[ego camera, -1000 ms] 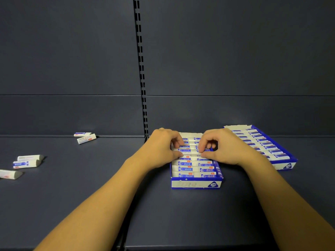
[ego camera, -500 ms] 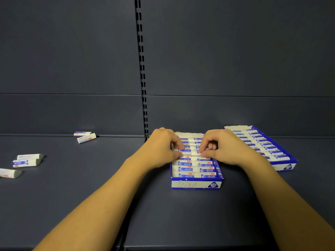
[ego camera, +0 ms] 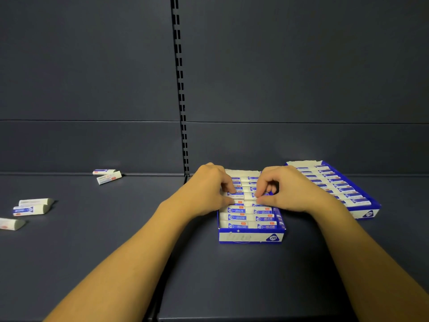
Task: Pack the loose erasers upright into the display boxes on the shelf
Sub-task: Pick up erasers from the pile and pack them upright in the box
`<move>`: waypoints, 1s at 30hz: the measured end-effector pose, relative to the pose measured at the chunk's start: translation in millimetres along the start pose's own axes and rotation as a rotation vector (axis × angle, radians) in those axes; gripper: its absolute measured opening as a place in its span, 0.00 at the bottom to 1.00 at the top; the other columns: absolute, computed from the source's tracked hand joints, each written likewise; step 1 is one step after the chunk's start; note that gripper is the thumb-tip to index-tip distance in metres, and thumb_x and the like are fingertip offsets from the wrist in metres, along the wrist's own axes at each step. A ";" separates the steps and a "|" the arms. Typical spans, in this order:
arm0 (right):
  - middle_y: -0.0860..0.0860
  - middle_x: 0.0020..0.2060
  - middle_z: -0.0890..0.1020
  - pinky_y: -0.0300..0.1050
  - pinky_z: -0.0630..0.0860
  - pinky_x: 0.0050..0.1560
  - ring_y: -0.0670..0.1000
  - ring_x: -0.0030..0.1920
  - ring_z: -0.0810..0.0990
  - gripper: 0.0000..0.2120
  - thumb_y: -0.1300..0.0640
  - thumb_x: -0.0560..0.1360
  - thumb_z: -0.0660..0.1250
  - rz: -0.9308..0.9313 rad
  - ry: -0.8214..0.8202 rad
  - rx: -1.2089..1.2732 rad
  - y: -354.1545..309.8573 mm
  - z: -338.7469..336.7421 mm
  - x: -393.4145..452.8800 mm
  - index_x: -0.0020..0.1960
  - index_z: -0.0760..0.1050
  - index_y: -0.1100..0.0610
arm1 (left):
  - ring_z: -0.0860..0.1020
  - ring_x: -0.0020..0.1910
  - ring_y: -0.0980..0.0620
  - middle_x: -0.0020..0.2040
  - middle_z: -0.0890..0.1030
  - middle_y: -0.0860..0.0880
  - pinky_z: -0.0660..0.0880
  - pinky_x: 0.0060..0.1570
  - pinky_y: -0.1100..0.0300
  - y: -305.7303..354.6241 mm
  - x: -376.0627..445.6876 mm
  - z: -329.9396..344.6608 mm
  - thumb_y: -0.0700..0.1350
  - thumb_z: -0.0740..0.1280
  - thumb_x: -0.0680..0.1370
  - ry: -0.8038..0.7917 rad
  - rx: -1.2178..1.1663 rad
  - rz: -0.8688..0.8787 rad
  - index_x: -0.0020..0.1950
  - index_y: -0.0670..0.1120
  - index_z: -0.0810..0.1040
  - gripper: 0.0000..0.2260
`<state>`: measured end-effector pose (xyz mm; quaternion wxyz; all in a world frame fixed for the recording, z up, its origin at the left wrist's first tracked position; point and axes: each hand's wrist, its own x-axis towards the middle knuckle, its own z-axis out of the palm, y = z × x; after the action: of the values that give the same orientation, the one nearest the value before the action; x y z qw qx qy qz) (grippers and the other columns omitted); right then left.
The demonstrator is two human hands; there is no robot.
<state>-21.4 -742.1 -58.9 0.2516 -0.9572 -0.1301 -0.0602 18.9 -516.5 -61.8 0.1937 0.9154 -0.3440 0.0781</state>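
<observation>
We found the near display box on the dark shelf, filled with rows of packed erasers standing on edge. Over its middle rows the left hand and the right hand both rested with fingers curled, thumb and fingertips pinching erasers there. A second display box, also full, lay just beside it to the right, at an angle. Well to the left, five loose erasers lay flat on the shelf.
</observation>
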 end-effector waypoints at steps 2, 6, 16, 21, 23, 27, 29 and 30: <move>0.42 0.42 0.80 0.32 0.75 0.36 0.40 0.42 0.79 0.08 0.54 0.68 0.80 -0.006 -0.011 -0.042 -1.9 0.5 0.1 0.38 0.81 0.48 | 0.71 0.53 0.57 0.52 0.79 0.54 0.63 0.42 0.73 0.5 -0.5 0.7 0.50 0.77 0.74 -0.005 0.019 0.011 0.53 0.51 0.85 0.10; 0.42 0.41 0.78 0.33 0.72 0.35 0.43 0.39 0.78 0.09 0.53 0.67 0.81 -0.001 0.010 -0.080 -5.0 4.1 1.5 0.36 0.80 0.48 | 0.71 0.54 0.56 0.53 0.79 0.54 0.64 0.48 0.67 1.4 0.7 2.7 0.49 0.76 0.74 -0.007 0.045 0.021 0.51 0.50 0.84 0.08; 0.43 0.42 0.78 0.34 0.71 0.36 0.44 0.38 0.77 0.09 0.54 0.68 0.80 0.026 0.029 -0.093 -9.0 6.6 0.3 0.37 0.80 0.50 | 0.70 0.54 0.57 0.53 0.78 0.54 0.67 0.51 0.65 1.5 0.7 2.6 0.49 0.76 0.74 -0.015 0.067 0.033 0.52 0.50 0.84 0.08; 0.43 0.42 0.78 0.33 0.71 0.36 0.44 0.38 0.77 0.09 0.54 0.68 0.80 0.025 0.039 -0.113 -10.3 6.5 -0.1 0.36 0.79 0.50 | 0.70 0.54 0.56 0.53 0.78 0.54 0.67 0.51 0.65 0.8 0.2 3.0 0.49 0.76 0.74 -0.018 0.057 0.027 0.53 0.50 0.84 0.09; 0.43 0.42 0.78 0.33 0.71 0.36 0.44 0.39 0.77 0.10 0.54 0.68 0.80 0.033 0.033 -0.118 -10.3 6.6 0.0 0.36 0.79 0.49 | 0.70 0.55 0.57 0.53 0.78 0.55 0.68 0.51 0.65 1.0 0.1 3.1 0.49 0.76 0.74 -0.017 0.054 0.027 0.53 0.50 0.84 0.09; 0.42 0.42 0.78 0.33 0.71 0.36 0.41 0.38 0.78 0.09 0.53 0.68 0.80 0.020 0.030 -0.100 -7.9 4.6 -0.8 0.37 0.79 0.48 | 0.71 0.54 0.57 0.53 0.80 0.54 0.66 0.49 0.66 -1.1 0.7 5.3 0.48 0.74 0.76 0.016 0.048 0.041 0.54 0.50 0.86 0.08; 0.41 0.41 0.78 0.32 0.71 0.35 0.36 0.37 0.77 0.08 0.54 0.69 0.79 0.006 0.033 -0.080 -7.6 2.2 -2.3 0.40 0.80 0.47 | 0.71 0.54 0.57 0.54 0.80 0.54 0.64 0.47 0.68 -2.5 1.4 6.9 0.47 0.73 0.77 0.032 0.049 0.050 0.54 0.50 0.86 0.07; 0.41 0.41 0.78 0.32 0.71 0.35 0.35 0.37 0.76 0.08 0.54 0.70 0.79 0.003 0.031 -0.079 -7.8 1.6 -2.9 0.41 0.80 0.47 | 0.71 0.54 0.57 0.54 0.80 0.54 0.64 0.45 0.69 -3.1 1.7 7.4 0.47 0.74 0.77 0.036 0.049 0.052 0.54 0.50 0.86 0.07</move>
<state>-26.2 -735.4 -57.2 0.2154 -0.9655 -0.1225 -0.0796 22.3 -518.4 -69.1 0.1751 0.9091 -0.3622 0.1080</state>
